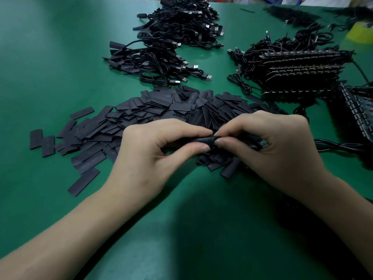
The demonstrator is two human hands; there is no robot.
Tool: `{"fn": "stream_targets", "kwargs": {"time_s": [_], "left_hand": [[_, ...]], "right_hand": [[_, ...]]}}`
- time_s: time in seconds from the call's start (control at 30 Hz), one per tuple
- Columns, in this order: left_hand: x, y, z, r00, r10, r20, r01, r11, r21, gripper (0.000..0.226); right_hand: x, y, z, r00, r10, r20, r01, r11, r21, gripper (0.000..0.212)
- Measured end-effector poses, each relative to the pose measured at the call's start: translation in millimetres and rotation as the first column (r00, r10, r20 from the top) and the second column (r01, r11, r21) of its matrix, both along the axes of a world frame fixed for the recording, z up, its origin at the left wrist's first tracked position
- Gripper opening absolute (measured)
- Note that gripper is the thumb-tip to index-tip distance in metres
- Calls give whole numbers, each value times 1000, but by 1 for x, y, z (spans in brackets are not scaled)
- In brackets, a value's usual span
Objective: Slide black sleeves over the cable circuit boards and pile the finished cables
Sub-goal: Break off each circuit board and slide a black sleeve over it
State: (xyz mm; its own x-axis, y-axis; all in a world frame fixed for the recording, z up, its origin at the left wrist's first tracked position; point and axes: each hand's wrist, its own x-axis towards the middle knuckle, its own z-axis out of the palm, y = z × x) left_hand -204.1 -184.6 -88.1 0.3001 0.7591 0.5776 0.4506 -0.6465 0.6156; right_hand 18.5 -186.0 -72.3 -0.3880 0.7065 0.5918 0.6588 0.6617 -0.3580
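Green table [60, 57] below; left hand [149, 156] pinches black sleeve [201, 140], right hand [282, 154] grips circuit board [262, 142] beside it.

One left hand [149, 158], one right hand [282, 152], one sleeve heap [161, 107] (pieces uncountable), one finished-cable pile [181, 31], one unsleeved-cable stack [298, 71].

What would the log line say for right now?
step: sleeving | left hand: pinches black sleeve | right hand: holds circuit board | board: one end bare

Matte green counter [50, 57] filling the view, soft shadow at its near edge, blurred yellow object [361, 32] at its far right
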Motion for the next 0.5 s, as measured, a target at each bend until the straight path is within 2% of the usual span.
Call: {"fn": "stream_targets", "kwargs": {"time_s": [0.1,0.33,0.5], "left_hand": [[0,-1,0,1000,-1,5,1,1000,-8,20],[2,1,1,994,59,95,-48,992,-113,23],[3,2,-2,936,149,319,-74,969,-235,29]], "right_hand": [[-2,0,-1,1000,6,15,-6,1000,6,5],[2,3,4,998,25,-65,-30,997,-67,2],[1,4,1,995,-9,-103,0,996,-87,2]]}}
